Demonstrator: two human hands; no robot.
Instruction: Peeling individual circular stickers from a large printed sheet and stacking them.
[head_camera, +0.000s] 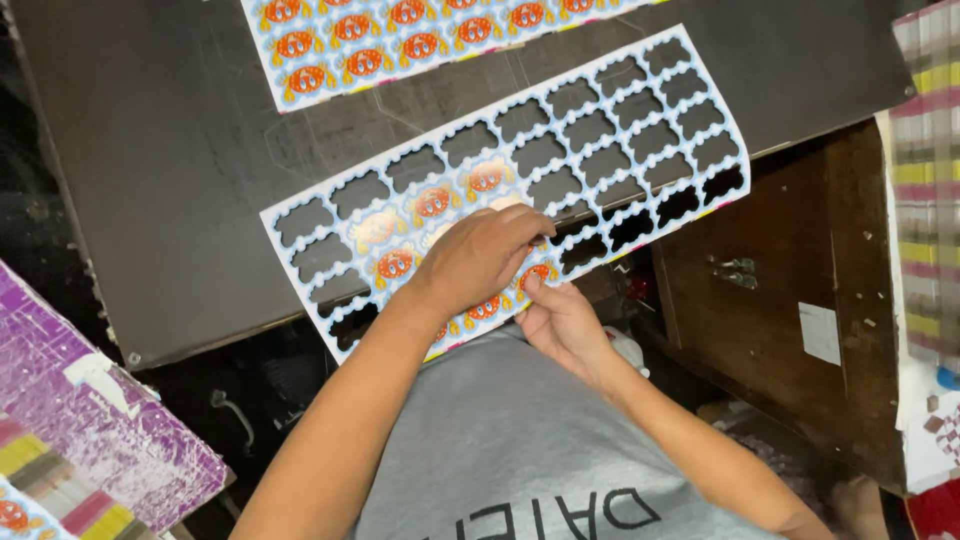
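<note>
A die-cut sticker sheet (640, 110) lies slanted across the near edge of a dark board (160, 150). Most of its cells are punched out and show as dark holes; several orange-and-yellow stickers (432, 203) remain near its lower middle. My left hand (478, 255) lies palm down on the sheet over those stickers, fingers pressing. My right hand (562, 322) comes up from below the sheet's near edge and pinches an orange sticker (540, 272) between thumb and fingers.
A second, full sticker sheet (400, 40) lies at the board's far edge. A purple glittery block (90, 420) sits at lower left. A brown wooden cabinet (780, 300) stands at right, striped fabric (930, 190) beyond it.
</note>
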